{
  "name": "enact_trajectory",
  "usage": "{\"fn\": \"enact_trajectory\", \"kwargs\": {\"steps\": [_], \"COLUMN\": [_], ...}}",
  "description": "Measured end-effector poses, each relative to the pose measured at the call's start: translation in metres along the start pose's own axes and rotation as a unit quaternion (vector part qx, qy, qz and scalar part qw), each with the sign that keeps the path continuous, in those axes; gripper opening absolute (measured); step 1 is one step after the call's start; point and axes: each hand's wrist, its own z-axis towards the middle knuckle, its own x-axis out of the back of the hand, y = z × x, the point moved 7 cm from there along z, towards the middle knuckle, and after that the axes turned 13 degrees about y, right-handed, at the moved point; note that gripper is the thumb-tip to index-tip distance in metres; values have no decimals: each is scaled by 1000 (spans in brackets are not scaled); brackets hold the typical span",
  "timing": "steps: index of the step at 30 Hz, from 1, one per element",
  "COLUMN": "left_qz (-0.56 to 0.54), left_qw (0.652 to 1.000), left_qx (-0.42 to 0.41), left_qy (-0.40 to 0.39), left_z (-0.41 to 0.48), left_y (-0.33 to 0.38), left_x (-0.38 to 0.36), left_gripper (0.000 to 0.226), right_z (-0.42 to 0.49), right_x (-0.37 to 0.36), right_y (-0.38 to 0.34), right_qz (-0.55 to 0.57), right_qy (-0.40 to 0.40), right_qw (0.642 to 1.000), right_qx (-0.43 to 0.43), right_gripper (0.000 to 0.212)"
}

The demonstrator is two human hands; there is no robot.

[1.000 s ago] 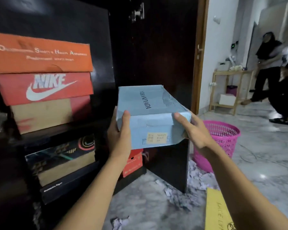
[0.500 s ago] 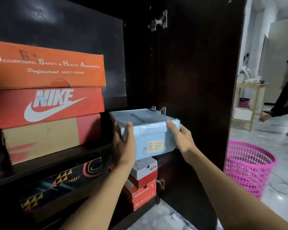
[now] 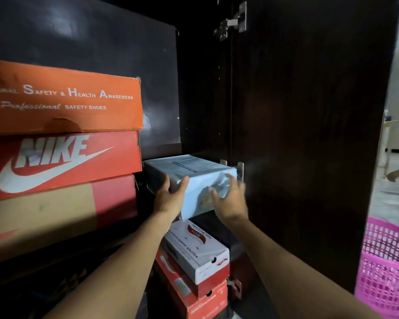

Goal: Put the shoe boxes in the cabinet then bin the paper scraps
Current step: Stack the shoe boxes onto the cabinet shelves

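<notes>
**Blue box inside the cabinet, both hands on it**

The blue box (image 3: 194, 171) is inside the cabinet (image 3: 200, 100), in the gap between the stack on the left and the open door (image 3: 309, 134). It sits directly above a white box (image 3: 194, 252), which lies on red boxes (image 3: 205, 300); whether it rests on the white box cannot be told.

The left hand (image 3: 171, 196) grips the box's near left corner, with the thumb over the top edge and the fingers round the side. The right hand (image 3: 228, 199) is blurred. Its fingers (image 3: 233, 185) are spread and lie against the front face near the right corner, curled round nothing.

On the left, an orange box (image 3: 62, 100) lies on a Nike box (image 3: 62, 162). A pink basket (image 3: 387, 272) stands on the floor beyond the door.
</notes>
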Motion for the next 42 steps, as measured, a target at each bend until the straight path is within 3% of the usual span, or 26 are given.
{"fn": "enact_trajectory", "kwargs": {"steps": [4, 7, 11, 14, 16, 20, 24, 29, 35, 39, 42], "left_qz": [-42, -53, -57, -63, -72, -26, 4, 37, 72, 113, 162], "left_qw": [998, 997, 996, 996, 996, 999, 994, 978, 946, 921, 894], "left_qx": [41, 56, 61, 65, 44, -39, -85, -55, 55, 107, 140], "left_qy": [16, 20, 17, 20, 34, 17, -71, -199, -311, -356, -394], "left_z": [24, 34, 31, 20, 6, -48, -117, -208, -346, -440, -497], "left_y": [-6, -8, -5, 3, 11, 20, 20, -18, -87, -142, -192], "left_x": [2, 5, 4, 6, 12, 16, -6, -42, -79, -93, -99], "left_gripper": [76, 71, 68, 51, 39, 49, 38, 30, 36, 26, 64], "right_z": [-3, -1, -1, -8, -15, -45, -94, -160, -251, -306, -344], "right_x": [-56, -74, -65, -37, -12, 40, 113, 206, 307, 360, 389], "right_y": [-8, -16, -13, -12, -9, 22, 53, 98, 173, 232, 266], "right_qz": [-42, -83, -97, -83, -61, -40, -68, -145, -214, -317, -426], "right_qy": [-197, -233, -236, -214, -175, -137, -107, -79, -49, -72, -96], "right_qw": [979, 968, 967, 973, 982, 990, 992, 986, 966, 922, 859], "right_qx": [18, 41, 20, 33, 41, 5, -8, -36, -134, -211, -267], "right_gripper": [80, 87, 85, 61, 52, 50, 34, 24, 27, 50, 72]}}
